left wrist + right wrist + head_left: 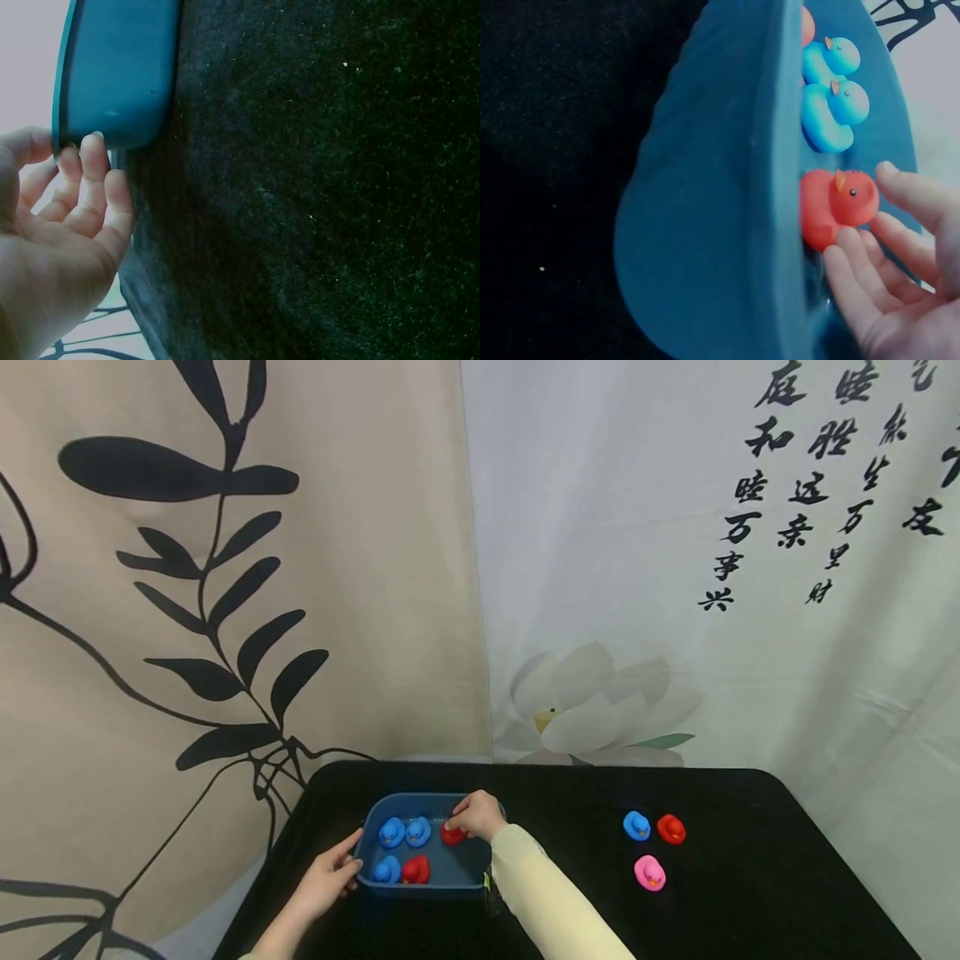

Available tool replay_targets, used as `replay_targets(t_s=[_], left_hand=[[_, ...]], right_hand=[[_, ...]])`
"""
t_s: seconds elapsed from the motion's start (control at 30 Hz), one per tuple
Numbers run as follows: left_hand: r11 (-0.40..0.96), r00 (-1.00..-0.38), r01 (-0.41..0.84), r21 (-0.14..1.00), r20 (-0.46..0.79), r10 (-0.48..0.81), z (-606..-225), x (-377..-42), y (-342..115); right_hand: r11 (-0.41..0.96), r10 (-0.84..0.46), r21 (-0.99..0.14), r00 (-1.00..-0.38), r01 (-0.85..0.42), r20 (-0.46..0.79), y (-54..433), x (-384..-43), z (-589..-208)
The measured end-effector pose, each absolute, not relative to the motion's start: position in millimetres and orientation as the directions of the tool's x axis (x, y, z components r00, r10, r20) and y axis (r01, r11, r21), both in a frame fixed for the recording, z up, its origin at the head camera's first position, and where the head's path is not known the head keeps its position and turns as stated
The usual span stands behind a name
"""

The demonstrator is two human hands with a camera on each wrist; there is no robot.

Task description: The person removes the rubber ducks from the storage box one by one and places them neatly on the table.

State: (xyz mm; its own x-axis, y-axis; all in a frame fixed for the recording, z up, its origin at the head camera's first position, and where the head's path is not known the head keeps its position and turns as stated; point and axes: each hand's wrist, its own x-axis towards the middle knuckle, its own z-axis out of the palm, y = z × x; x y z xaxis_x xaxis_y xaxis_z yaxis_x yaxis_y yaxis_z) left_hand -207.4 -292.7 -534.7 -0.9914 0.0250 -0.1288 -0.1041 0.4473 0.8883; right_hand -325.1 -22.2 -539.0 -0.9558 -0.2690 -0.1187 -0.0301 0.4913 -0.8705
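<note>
A blue plastic tray point(459, 866) stands on the table with several small rubber ducks in it. My left hand point(324, 878) grips the tray's left end, its thumb and fingertips at the rim in the left wrist view. Inside the tray's right half, my right hand point(480, 816) holds a red rubber duck point(841, 204) between thumb and fingers. Left of that duck sit two blue ducks point(417, 832) in the back row. Another blue duck point(387, 869) and a second red duck point(416, 869) are in the front row.
The black table point(570, 918) also bears a blue duck point(637, 826), a red duck point(671, 829) and a pink duck point(649, 872) to the right of the tray. A printed curtain point(405, 610) hangs behind the table's far edge.
</note>
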Motion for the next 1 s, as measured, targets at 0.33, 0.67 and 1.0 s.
replay_targets(t_s=[0.33,0.67,1.0], left_hand=[[0.449,-0.989,-0.120,0.886,-0.147,0.027,-534.6,-209.8,-290.0],[0.453,-0.989,-0.129,0.882,-0.149,0.008,-536.8,-211.6,-287.2],[0.459,-0.990,-0.127,0.879,-0.141,-0.005,-535.8,-207.4,-290.3]], right_hand=[[0.611,-0.283,-0.779,-0.958,-0.140,-0.050,-18.9,-320.4,-534.0],[0.639,-0.291,-0.750,-0.956,-0.172,-0.029,-19.4,-315.0,-528.8],[0.565,-0.345,-0.802,-0.939,-0.193,-0.017,-17.0,-318.2,-521.4]])
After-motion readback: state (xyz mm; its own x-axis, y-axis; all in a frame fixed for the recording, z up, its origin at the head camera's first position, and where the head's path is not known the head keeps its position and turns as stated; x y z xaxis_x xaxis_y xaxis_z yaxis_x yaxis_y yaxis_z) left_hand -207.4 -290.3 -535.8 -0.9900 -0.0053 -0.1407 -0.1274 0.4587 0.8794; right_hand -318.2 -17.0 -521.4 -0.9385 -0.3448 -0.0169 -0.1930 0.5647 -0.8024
